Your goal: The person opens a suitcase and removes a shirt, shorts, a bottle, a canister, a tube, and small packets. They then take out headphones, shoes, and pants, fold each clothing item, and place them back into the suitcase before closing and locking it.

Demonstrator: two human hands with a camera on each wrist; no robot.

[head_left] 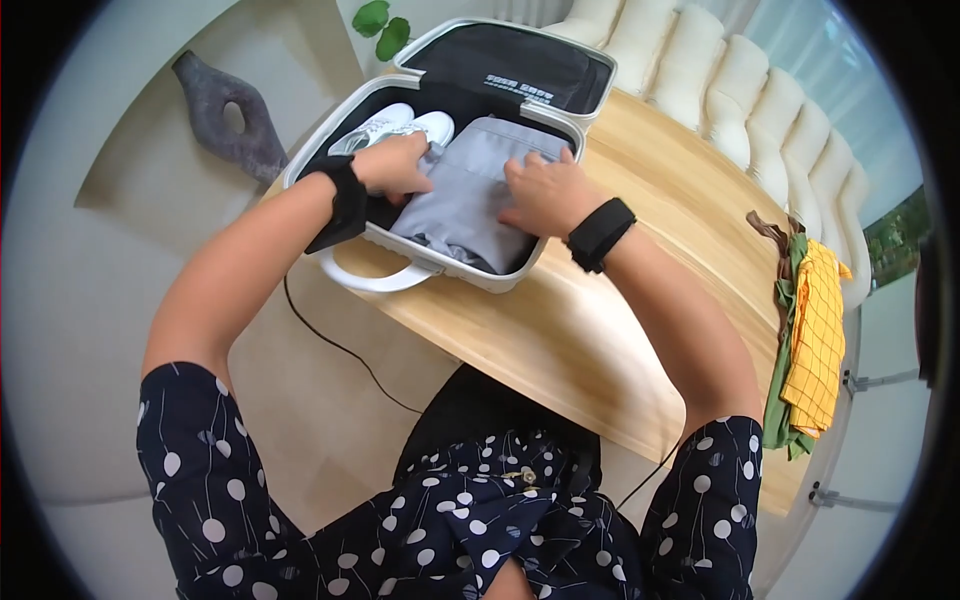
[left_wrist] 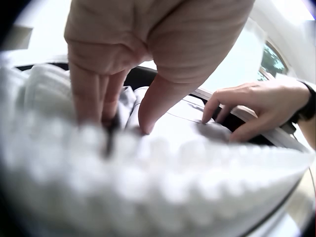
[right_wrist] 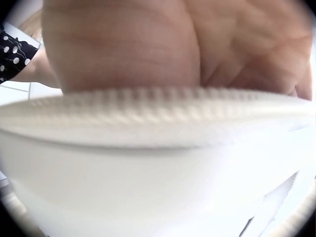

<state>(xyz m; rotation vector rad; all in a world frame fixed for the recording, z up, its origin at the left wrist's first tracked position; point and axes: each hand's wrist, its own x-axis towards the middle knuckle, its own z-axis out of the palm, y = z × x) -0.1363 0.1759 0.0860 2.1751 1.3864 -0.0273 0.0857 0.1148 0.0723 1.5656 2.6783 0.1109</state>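
Observation:
An open white suitcase [head_left: 300, 172] holds a folded grey garment [head_left: 470, 185] and a pair of white shoes [head_left: 385, 122] on its left. My left hand [head_left: 395, 165] reaches down between the shoes and the garment. In the left wrist view its fingers [left_wrist: 88, 101] point down at the garment's edge, with the thumb apart from them. Along the garment's right side, my right hand [head_left: 550, 195] touches the cloth, its fingers spread and bent a little. The white suitcase rim [right_wrist: 148, 111] hides that hand's fingertips in the right wrist view.
The suitcase lid [head_left: 510, 65] leans back, open. Under the case is a wooden table [head_left: 650, 200], with yellow checked cloth [head_left: 815, 330] and green cloth [head_left: 785, 400] hanging at its right end. A white carry handle [head_left: 375, 280] sticks out in front. A cream padded sofa [head_left: 725, 100] stands behind.

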